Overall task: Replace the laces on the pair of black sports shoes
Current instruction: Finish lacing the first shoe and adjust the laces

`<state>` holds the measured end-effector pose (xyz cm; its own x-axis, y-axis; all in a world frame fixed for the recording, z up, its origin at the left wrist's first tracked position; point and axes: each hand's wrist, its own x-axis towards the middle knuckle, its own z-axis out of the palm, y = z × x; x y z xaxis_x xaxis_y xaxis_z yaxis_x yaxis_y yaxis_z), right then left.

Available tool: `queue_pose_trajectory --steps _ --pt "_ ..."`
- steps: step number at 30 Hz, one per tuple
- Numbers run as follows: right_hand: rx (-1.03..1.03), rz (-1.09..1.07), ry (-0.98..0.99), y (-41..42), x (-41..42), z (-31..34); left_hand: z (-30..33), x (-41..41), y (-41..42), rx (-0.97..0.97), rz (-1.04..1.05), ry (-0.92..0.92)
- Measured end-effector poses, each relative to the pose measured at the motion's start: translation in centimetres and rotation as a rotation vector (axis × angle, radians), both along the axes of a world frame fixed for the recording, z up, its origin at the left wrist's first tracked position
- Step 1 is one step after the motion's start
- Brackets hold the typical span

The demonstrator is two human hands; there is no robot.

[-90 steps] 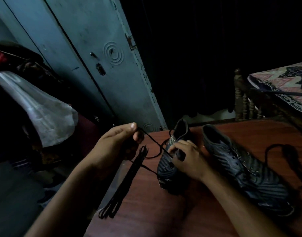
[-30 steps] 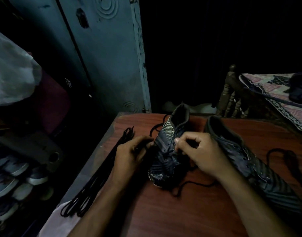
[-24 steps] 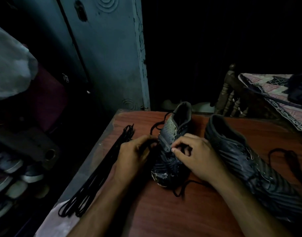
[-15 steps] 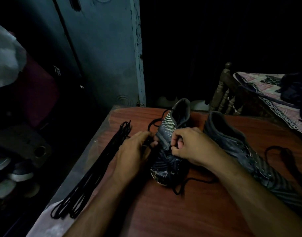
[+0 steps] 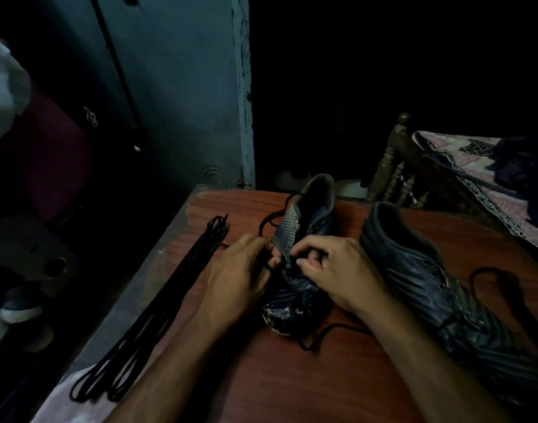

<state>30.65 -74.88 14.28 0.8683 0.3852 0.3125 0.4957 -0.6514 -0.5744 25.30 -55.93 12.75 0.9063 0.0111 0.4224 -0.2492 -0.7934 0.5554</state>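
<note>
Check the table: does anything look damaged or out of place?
The toe of the shoe being laced looks scuffed, with pale worn patches. The bundle of laces lies along the table's left edge, its near end seemingly overhanging. Otherwise nothing stands out.

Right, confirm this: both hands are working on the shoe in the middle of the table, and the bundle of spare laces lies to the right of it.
One error: the bundle of spare laces lies to the left of that shoe, along the table's left edge, as the head view shows. Both the left hand and right hand are indeed working on the middle shoe.
</note>
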Motion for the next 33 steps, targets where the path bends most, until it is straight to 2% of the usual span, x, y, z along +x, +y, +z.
queue_pose_trajectory --steps 7,14,24,33 --pt "-0.066 -0.035 0.072 0.3 0.7 0.1 -0.1 0.5 0.0 -0.006 -0.015 0.009" --pt "0.032 0.028 0.156 0.7 0.4 0.4 -0.4 0.8 0.1 0.045 -0.040 -0.023" --pt "0.135 0.011 0.211 0.7 -0.2 0.5 -0.2 0.4 0.4 -0.169 -0.089 -0.037" --pt "0.173 0.031 0.248 0.9 -0.5 0.0 0.4 -0.4 0.2 -0.228 -0.061 0.020"
